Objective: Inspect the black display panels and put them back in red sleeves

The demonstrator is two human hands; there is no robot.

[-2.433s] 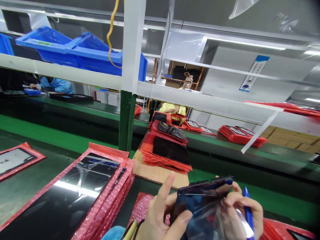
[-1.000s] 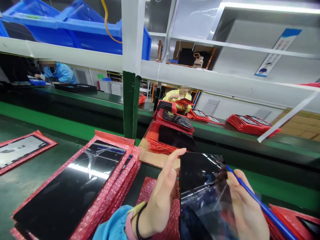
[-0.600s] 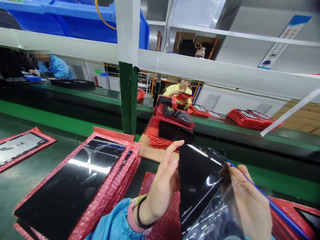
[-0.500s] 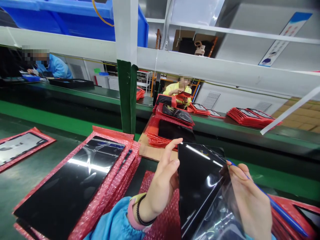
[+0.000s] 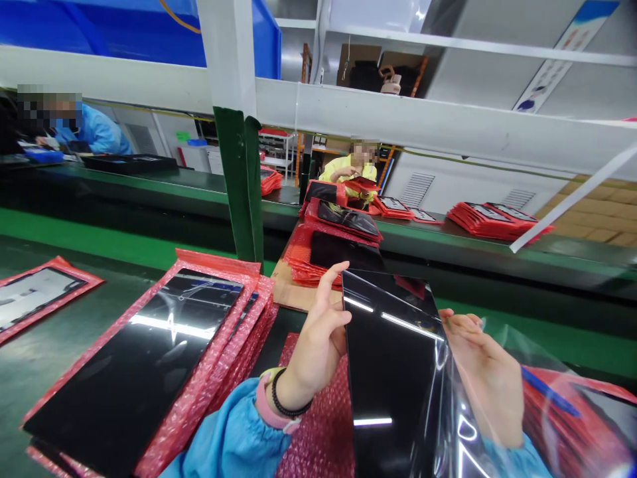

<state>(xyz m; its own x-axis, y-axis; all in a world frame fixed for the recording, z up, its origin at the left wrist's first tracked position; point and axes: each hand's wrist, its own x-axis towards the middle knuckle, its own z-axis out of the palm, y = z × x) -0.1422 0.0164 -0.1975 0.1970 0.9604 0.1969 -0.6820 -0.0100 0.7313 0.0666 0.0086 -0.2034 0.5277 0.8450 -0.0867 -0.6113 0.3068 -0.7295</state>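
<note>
My left hand [image 5: 318, 345] grips the left edge of a glossy black panel [image 5: 393, 372], which I hold upright in front of me. On the panel's right side, my right hand [image 5: 485, 378] pinches a clear protective film [image 5: 522, 398] that has come partly off the glass. A blue pen [image 5: 550, 393] lies along that same hand, seen through the film. A red bubble-wrap sheet [image 5: 323, 431] sits under both hands.
A stack of black panels in red bubble wrap [image 5: 144, 365] lies at my left, another single one [image 5: 30, 302] farther left. More red stacks [image 5: 338, 249] sit on a board ahead and on the far belt [image 5: 497, 219]. Other workers sit beyond. A green post [image 5: 241, 186] stands ahead.
The panel has been turned from flat to upright, facing me. My right hand has pulled the clear film farther off to the right. The view has dipped downward.
</note>
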